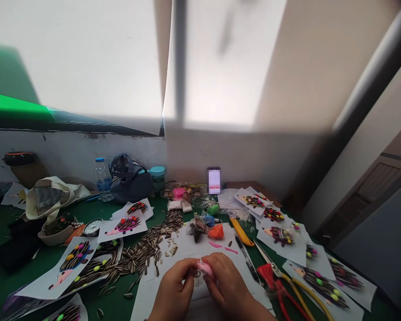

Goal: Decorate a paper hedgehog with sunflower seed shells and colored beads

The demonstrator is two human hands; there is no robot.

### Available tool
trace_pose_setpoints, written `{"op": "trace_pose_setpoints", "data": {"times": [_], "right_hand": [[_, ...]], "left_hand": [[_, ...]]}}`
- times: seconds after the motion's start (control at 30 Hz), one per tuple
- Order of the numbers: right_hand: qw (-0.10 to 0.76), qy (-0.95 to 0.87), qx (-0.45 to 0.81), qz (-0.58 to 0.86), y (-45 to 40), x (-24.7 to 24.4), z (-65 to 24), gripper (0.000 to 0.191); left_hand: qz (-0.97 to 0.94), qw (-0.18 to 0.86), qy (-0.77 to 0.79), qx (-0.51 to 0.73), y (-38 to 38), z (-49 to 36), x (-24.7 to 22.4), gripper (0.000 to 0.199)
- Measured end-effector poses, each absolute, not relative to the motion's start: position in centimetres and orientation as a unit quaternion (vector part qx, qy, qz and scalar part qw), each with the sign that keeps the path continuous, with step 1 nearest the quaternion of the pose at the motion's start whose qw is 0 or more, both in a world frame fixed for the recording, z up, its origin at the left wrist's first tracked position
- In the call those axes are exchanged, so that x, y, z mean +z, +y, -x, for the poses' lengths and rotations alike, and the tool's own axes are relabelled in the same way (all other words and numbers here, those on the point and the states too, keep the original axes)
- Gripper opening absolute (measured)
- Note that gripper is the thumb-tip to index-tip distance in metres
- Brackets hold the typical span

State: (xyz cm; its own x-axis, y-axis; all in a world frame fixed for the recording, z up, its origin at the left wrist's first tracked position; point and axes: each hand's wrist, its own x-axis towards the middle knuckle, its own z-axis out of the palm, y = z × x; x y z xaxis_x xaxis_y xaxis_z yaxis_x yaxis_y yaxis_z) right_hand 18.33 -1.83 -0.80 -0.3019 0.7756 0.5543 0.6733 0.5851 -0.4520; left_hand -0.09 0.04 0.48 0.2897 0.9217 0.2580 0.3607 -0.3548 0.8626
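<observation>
Both hands meet over white paper (147, 290) near the front of the green table. My left hand (175, 285) pinches one side of a small pink lump in clear plastic wrap (204, 267). On its other side my right hand (227, 281) has its fingers wrapped round it. Just beyond the hands lie thin pink clay strips (215, 244), an orange wrapped lump (216, 231) and a dark wrapped lump (197, 227). Sunflower seeds (137, 254) are heaped to the left of the paper.
Hedgehog pictures made with seeds lie at left (70, 263) and right (284, 236). Right of the paper are a yellow cutter (241, 231), pens, scissors (270, 261) and red-handled pliers (282, 294). A phone (214, 180), bottle (102, 178) and dark bag (130, 183) stand along the wall.
</observation>
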Motion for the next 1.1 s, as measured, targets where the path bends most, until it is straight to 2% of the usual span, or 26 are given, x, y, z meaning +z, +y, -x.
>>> {"op": "trace_pose_setpoints", "data": {"times": [0.17, 0.33, 0.6, 0.87, 1.1], "right_hand": [[0.384, -0.799, 0.063, 0.460, -1.70, -0.82, -18.55, 0.030], [0.386, -0.795, 0.068, 0.464, -1.49, -0.63, -18.56, 0.031], [0.380, -0.795, 0.060, 0.469, -1.46, -1.21, -18.57, 0.042], [0.366, -0.806, 0.073, 0.459, -1.69, -0.37, -18.64, 0.033], [0.372, -0.802, 0.075, 0.460, -1.79, -0.70, -18.69, 0.038]], "left_hand": [[-0.725, 0.312, 0.462, 0.404, 0.10, 0.30, 0.50, 0.023], [-0.728, 0.318, 0.475, 0.377, -0.07, 0.12, 1.00, 0.021], [-0.750, 0.300, 0.442, 0.391, 0.34, 0.39, 0.68, 0.028], [-0.760, 0.306, 0.446, 0.359, 0.35, 0.19, 1.15, 0.026], [-0.763, 0.305, 0.463, 0.333, 0.41, 0.18, 0.80, 0.022]]}}
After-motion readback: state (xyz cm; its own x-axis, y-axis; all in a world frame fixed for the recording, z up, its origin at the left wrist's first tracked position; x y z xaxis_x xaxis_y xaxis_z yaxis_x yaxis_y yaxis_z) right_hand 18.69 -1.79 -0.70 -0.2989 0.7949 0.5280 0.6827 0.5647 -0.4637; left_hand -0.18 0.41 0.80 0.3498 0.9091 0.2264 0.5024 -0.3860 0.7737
